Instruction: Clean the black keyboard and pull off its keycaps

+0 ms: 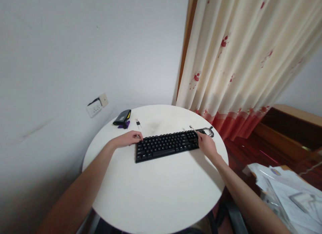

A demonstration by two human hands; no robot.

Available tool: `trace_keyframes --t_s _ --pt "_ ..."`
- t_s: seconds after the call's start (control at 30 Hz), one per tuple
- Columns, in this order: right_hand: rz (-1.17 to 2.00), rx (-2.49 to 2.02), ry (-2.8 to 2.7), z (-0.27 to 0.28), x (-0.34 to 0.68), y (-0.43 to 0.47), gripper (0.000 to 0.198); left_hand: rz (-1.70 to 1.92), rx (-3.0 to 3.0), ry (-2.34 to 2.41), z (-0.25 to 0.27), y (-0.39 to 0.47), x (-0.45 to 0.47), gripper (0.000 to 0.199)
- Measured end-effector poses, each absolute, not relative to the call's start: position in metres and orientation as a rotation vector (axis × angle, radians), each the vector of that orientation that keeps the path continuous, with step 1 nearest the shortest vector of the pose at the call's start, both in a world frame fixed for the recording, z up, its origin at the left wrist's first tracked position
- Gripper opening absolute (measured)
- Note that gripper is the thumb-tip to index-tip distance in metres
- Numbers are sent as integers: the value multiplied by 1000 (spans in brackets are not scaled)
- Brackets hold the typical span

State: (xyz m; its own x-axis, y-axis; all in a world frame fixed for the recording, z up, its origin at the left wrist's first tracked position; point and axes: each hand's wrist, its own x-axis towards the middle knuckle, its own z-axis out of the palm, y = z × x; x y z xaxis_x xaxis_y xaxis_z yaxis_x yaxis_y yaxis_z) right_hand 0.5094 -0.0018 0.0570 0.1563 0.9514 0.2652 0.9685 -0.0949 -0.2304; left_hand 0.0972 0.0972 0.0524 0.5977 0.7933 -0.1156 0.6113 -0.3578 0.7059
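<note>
On the round white desk [156,190] lay one black keyboard [164,145]; left hand [128,138] at its left end, grip unclear; right hand [207,144] at its right end, grip clamped on a slim stick [193,128]; beyond lay one dark pouch [122,117].

Both hands [130,138] and both forearms [97,172] are bare.

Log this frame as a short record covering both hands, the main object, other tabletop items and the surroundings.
Left hand: at the upper left corner of the keyboard
Right hand: holding a thin stick over the keyboard's right end
Main object: black keyboard, lying flat on the round white table
Other items: coiled cable, dark pouch, purple item
Surroundings: wall socket, flowered curtain
</note>
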Motion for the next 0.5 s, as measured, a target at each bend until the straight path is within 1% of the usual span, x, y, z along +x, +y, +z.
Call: trace_keyframes --t_s 0.23,0.5 --pt "-39 -2188 -1888 53 499 8 43 297 2063 1122 53 98 97 28" --pt "-66 -2169 -1938 46 512 -16 44 302 2036 1109 56 95 99 29"
